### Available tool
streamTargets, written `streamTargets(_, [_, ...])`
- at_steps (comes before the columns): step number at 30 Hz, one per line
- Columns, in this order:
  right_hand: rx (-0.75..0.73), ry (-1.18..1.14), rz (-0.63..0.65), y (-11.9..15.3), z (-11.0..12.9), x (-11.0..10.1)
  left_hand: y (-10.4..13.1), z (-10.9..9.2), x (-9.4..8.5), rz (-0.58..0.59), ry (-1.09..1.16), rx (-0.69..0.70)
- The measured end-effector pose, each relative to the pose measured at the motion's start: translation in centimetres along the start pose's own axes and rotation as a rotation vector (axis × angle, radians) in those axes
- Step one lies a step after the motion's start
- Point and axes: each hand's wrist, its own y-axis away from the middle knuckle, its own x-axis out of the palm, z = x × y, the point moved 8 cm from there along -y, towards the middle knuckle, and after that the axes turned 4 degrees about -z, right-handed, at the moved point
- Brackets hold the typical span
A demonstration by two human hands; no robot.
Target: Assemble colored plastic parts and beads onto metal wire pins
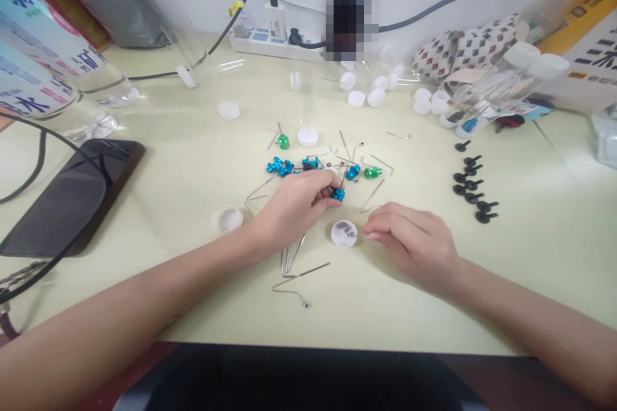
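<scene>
Upper centre: dark object (354,3) pixelated, not identifiable. Upper left: bottles (53,45) cut off by frame edge. Lower left and lower right: forearms cut off. Screws in the small cap (344,234), centre: too small to count. Right edge: clear container (608,141) cropped.

Before you, the fitting in your left hand (301,205) is metallic blue (339,194), the tabletop (193,295) pale yellow-green, the cloth pouch (463,48) white with dark red and grey diamonds.
</scene>
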Motion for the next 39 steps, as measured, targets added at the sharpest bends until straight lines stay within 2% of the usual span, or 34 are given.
streamTargets(10, [-0.009,0.019,0.042,0.1,-0.4,-0.4,0.1,0.1,-0.1,-0.013,0.017,0.013])
streamTargets(15, [-0.065,0.008,-0.055,-0.3,0.3,-1.3,0.0,0.0,-0.2,-0.009,0.03,0.014])
streamTargets(26, [-0.079,0.042,-0.042,0.0,0.7,-0.7,0.1,-0.3,-0.1,-0.022,0.003,0.081])
streamTargets(39, [-0.085,0.044,-0.012,0.1,0.6,-0.4,0.1,-0.3,-0.1,-0.016,-0.007,0.088])
